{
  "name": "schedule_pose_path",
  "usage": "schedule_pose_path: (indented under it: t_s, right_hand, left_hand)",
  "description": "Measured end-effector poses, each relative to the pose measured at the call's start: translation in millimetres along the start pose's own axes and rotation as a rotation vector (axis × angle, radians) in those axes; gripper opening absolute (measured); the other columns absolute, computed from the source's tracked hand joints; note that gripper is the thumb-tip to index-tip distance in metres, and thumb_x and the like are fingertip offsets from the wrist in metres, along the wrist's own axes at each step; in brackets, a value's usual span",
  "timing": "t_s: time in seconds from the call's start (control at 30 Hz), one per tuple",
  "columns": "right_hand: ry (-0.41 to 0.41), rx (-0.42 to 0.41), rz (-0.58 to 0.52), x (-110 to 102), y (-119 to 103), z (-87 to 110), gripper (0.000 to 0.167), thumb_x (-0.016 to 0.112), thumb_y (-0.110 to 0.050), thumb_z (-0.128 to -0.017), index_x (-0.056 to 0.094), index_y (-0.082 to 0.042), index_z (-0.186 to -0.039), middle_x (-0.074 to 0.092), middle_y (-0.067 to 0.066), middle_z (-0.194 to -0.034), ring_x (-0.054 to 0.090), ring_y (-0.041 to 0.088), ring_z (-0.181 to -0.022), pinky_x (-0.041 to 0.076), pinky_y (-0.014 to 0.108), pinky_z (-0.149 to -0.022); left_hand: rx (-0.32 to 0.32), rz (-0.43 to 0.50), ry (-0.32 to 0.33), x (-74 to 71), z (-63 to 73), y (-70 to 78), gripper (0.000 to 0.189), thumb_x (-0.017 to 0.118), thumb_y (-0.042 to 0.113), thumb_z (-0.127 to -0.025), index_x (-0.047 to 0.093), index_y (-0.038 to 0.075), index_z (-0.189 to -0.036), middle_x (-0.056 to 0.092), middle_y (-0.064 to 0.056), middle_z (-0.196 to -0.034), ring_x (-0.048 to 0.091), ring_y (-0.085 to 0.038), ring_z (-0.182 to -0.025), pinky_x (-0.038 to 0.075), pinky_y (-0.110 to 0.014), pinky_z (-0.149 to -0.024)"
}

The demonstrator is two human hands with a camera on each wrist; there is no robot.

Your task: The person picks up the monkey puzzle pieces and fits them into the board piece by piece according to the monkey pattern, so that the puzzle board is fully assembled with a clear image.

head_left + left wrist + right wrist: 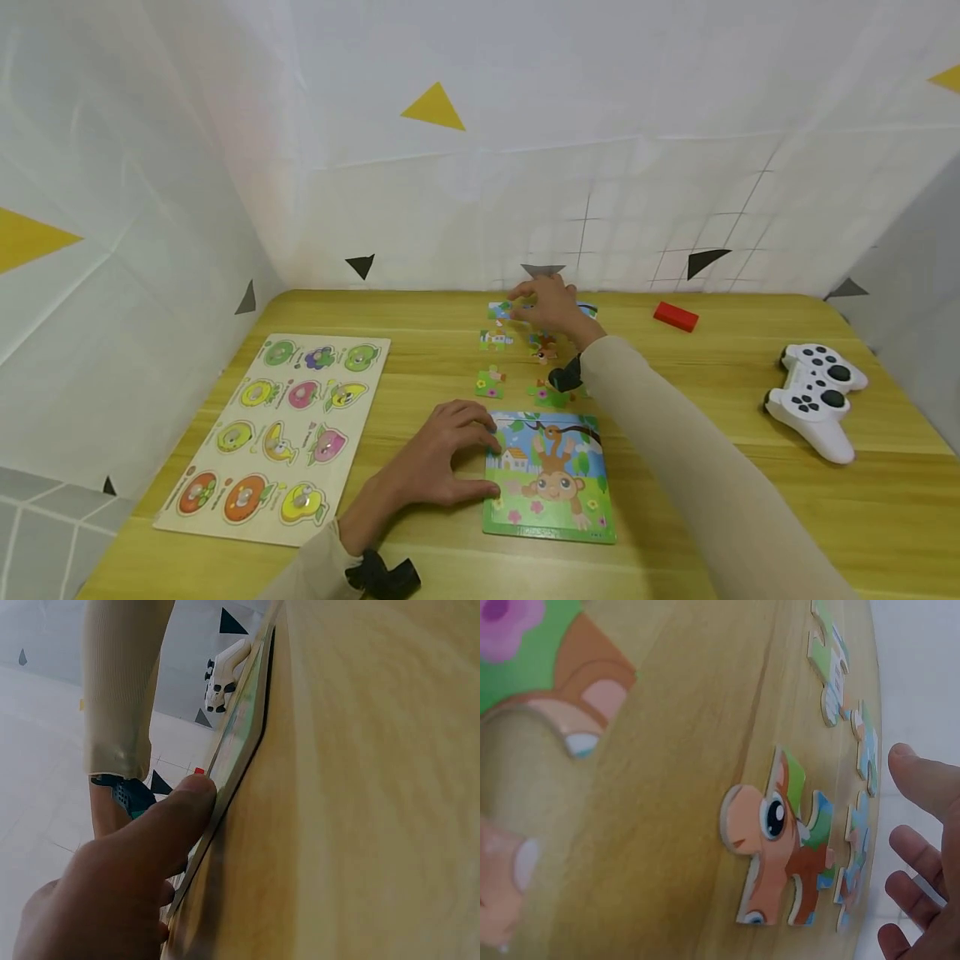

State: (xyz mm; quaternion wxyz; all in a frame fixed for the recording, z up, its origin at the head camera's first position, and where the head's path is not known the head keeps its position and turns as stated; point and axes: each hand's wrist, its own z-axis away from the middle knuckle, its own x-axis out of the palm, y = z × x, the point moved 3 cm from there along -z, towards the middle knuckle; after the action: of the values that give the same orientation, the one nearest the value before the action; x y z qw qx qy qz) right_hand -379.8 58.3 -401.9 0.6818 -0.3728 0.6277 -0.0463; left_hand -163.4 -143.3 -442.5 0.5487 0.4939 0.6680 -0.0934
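A square puzzle board (552,483) with a printed monkey picture lies flat at the front centre of the wooden table. At its left edge is my left hand (450,454), thumb and fingers spread apart; in the left wrist view the thumb (196,793) rests against the board's rim. Farther back, my right hand (551,304) hovers over the rear row of loose jigsaw pieces, fingers apart and holding nothing. A monkey-eye piece (772,825) shows large in the right wrist view, with other pieces behind it. The right arm partly hides the pieces in the head view.
On the left lies a wooden fruit peg board (273,437). A red block (676,317) sits at the back right, and a white game controller (817,400) near the right edge. A pale cloth wall (480,200) stands right behind the table's far edge.
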Motion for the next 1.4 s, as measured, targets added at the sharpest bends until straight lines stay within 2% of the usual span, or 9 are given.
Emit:
schedule_pose_path:
  t_s: [0.13,0.3,0.53,0.77,0.93,1.03,1.13,1.3,1.4]
  right_hand:
    - [-0.024,-0.025,-0.021,2.1,-1.3,-2.8,0.040,0.070,-0.032,-0.098,0.068,-0.013,-0.132,0.061,0.014,-0.141,0.038,0.046,-0.136,0.020,0.067,-0.107]
    - [-0.057,0.003,-0.025,6.0,-1.8,-2.6,0.045,0.071,-0.036,-0.096,0.066,-0.013,-0.136,0.061,0.014,-0.141,0.037,0.047,-0.136,0.018,0.068,-0.109]
    - [-0.070,0.042,0.003,7.7,-1.4,-1.2,0.050,0.071,-0.039,-0.096,0.064,-0.016,-0.139,0.058,0.014,-0.138,0.039,0.043,-0.129,0.022,0.055,-0.098]
    - [-0.093,0.061,0.042,7.7,-3.3,-1.2,0.049,0.069,-0.039,-0.096,0.063,-0.018,-0.140,0.050,0.014,-0.143,0.036,0.045,-0.131,0.023,0.055,-0.099]
    - [-0.098,0.072,0.020,8.4,-2.7,-1.5,0.048,0.070,-0.038,-0.096,0.064,-0.018,-0.139,0.051,0.014,-0.144,0.031,0.047,-0.137,0.021,0.060,-0.107]
    - [-0.095,0.073,0.007,8.2,-2.4,-1.6,0.047,0.071,-0.037,-0.096,0.064,-0.017,-0.138,0.053,0.014,-0.146,0.025,0.048,-0.144,0.015,0.067,-0.115]
    - [-0.091,0.070,-0.008,7.1,-2.8,-1.4,0.047,0.073,-0.037,-0.095,0.065,-0.016,-0.137,0.055,0.015,-0.145,0.024,0.048,-0.146,0.011,0.071,-0.116]
    - [-0.086,0.069,-0.082,5.3,-2.1,-1.2,0.046,0.077,-0.034,-0.092,0.064,-0.013,-0.131,0.058,0.015,-0.137,0.033,0.045,-0.137,0.014,0.067,-0.114]
    - [-0.076,0.065,-0.137,4.7,-1.1,-1.5,0.044,0.078,-0.031,-0.091,0.062,-0.012,-0.127,0.060,0.015,-0.133,0.034,0.043,-0.136,0.011,0.065,-0.114]
  left_hand:
    - [0.000,-0.001,-0.001,-0.1,0.8,0.6,0.041,0.077,0.059,-0.083,0.070,0.030,-0.111,0.060,0.008,-0.128,0.049,-0.014,-0.130,0.038,-0.048,-0.109]
    - [-0.006,0.001,-0.002,2.0,1.0,3.2,0.042,0.078,0.060,-0.082,0.069,0.029,-0.110,0.061,0.008,-0.128,0.050,-0.013,-0.130,0.039,-0.047,-0.109]
    - [-0.012,-0.001,0.000,3.4,-0.1,7.0,0.040,0.078,0.060,-0.082,0.069,0.029,-0.105,0.062,0.008,-0.128,0.050,-0.013,-0.130,0.039,-0.047,-0.109]
    - [-0.012,-0.002,0.002,2.3,0.3,7.6,0.040,0.079,0.061,-0.081,0.069,0.029,-0.103,0.062,0.008,-0.127,0.050,-0.013,-0.131,0.039,-0.046,-0.109]
    - [-0.003,-0.004,0.008,2.7,1.3,8.0,0.040,0.079,0.060,-0.081,0.070,0.029,-0.103,0.062,0.007,-0.128,0.050,-0.013,-0.131,0.039,-0.046,-0.110]
    - [0.000,-0.009,0.011,2.8,1.6,8.7,0.040,0.079,0.060,-0.081,0.070,0.029,-0.103,0.062,0.006,-0.129,0.050,-0.013,-0.131,0.040,-0.046,-0.110]
    - [0.001,-0.015,0.014,2.6,1.7,9.0,0.039,0.079,0.060,-0.081,0.070,0.029,-0.102,0.062,0.006,-0.129,0.050,-0.014,-0.131,0.040,-0.046,-0.109]
    - [-0.002,-0.025,0.010,2.7,1.8,8.8,0.040,0.077,0.062,-0.081,0.070,0.029,-0.102,0.062,0.006,-0.130,0.049,-0.014,-0.132,0.040,-0.047,-0.109]
    - [-0.005,-0.027,0.006,3.2,1.7,8.2,0.040,0.076,0.064,-0.082,0.070,0.030,-0.103,0.061,0.006,-0.131,0.049,-0.014,-0.133,0.040,-0.047,-0.109]
